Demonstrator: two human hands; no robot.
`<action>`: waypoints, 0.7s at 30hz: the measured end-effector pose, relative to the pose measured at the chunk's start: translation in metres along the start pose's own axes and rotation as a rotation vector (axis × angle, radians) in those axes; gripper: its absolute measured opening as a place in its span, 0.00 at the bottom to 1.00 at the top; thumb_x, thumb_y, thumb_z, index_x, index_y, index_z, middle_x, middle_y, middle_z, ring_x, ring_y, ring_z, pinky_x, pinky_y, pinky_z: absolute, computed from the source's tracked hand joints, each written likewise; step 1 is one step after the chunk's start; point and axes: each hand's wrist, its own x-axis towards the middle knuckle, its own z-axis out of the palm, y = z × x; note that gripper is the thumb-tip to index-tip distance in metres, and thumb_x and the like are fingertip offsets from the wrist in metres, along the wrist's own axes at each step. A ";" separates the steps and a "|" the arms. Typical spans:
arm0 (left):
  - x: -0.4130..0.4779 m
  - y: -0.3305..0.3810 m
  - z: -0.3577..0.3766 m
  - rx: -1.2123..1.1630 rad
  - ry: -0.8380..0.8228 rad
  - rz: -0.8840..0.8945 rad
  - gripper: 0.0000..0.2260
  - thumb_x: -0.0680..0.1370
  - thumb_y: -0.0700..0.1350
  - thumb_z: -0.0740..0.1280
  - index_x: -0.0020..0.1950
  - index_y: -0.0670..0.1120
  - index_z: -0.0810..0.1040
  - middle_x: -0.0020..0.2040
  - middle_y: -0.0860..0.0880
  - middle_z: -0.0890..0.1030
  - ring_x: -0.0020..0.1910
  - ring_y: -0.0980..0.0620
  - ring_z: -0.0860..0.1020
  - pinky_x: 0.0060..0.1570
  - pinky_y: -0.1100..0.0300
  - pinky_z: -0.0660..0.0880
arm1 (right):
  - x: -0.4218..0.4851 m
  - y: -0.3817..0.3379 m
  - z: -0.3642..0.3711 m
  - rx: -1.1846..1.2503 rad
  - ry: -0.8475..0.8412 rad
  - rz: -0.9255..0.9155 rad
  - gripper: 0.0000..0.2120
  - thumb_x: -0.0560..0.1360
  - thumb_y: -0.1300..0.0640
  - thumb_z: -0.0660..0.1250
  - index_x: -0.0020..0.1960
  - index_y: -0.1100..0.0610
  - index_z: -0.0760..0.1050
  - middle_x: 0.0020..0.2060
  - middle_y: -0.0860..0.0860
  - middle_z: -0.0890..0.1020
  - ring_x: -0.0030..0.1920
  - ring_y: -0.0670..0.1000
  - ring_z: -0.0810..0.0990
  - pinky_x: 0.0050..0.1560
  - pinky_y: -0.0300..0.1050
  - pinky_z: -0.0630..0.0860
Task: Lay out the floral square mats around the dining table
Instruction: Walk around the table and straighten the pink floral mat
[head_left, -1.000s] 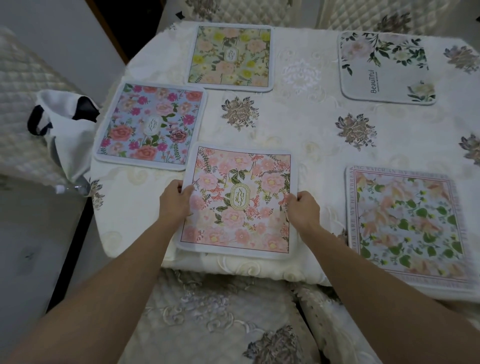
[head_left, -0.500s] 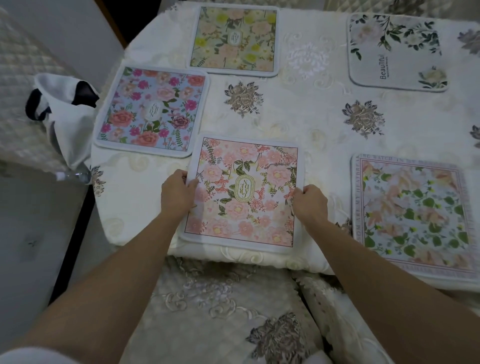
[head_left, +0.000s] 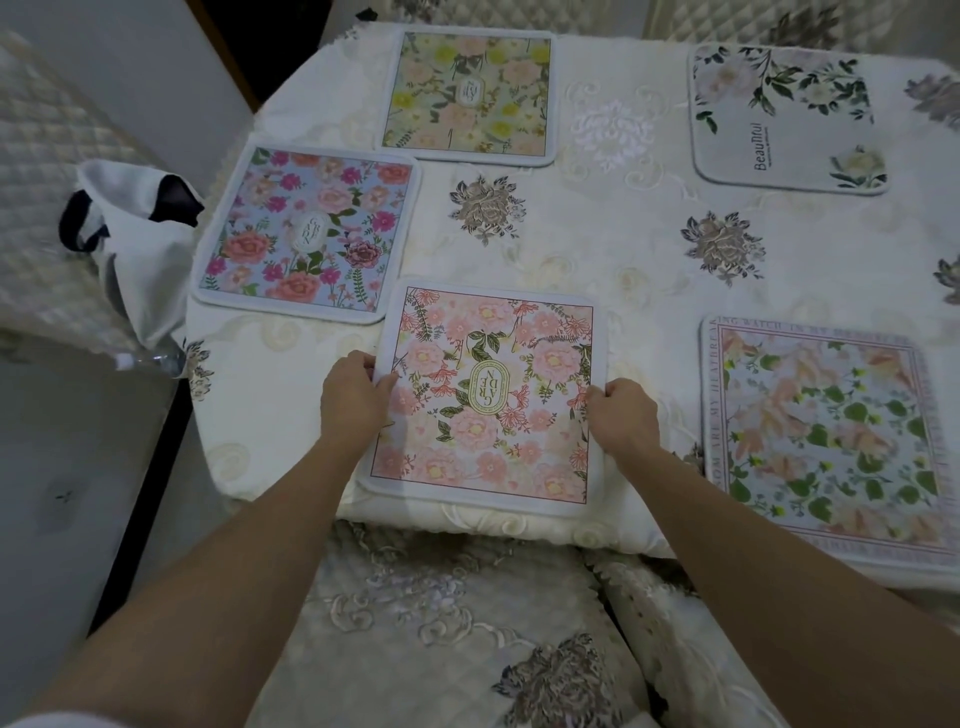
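Pinching the pink mat (head_left: 488, 400) at its left edge with curled fingers of the left hand (head_left: 353, 397) and at its right edge with the right hand (head_left: 621, 415), holding it flat on the tablecloth (head_left: 623, 260) at lower centre of the frame, just beside the blue mat (head_left: 306, 231).

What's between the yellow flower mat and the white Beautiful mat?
No object: only tablecloth with a white embroidered flower, between yellow mat and white mat, in the head view.
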 end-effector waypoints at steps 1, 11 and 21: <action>0.000 -0.001 0.001 0.003 -0.001 0.004 0.12 0.77 0.45 0.70 0.57 0.41 0.75 0.51 0.43 0.79 0.48 0.45 0.76 0.47 0.57 0.69 | 0.000 0.000 0.000 0.000 -0.001 -0.001 0.13 0.79 0.52 0.58 0.41 0.58 0.71 0.38 0.54 0.79 0.35 0.55 0.76 0.34 0.45 0.70; -0.003 0.000 0.005 0.126 0.033 0.057 0.17 0.78 0.43 0.69 0.65 0.41 0.72 0.57 0.38 0.74 0.53 0.39 0.75 0.52 0.49 0.72 | 0.001 -0.001 -0.004 -0.081 -0.006 -0.027 0.12 0.78 0.51 0.60 0.49 0.60 0.73 0.45 0.55 0.78 0.45 0.58 0.78 0.43 0.49 0.74; -0.010 0.024 0.040 0.507 -0.080 0.490 0.22 0.81 0.54 0.55 0.76 0.55 0.62 0.79 0.48 0.59 0.77 0.47 0.56 0.74 0.40 0.55 | -0.028 -0.024 0.056 -0.485 0.150 -0.770 0.24 0.76 0.56 0.62 0.71 0.61 0.65 0.71 0.60 0.69 0.71 0.61 0.67 0.69 0.58 0.68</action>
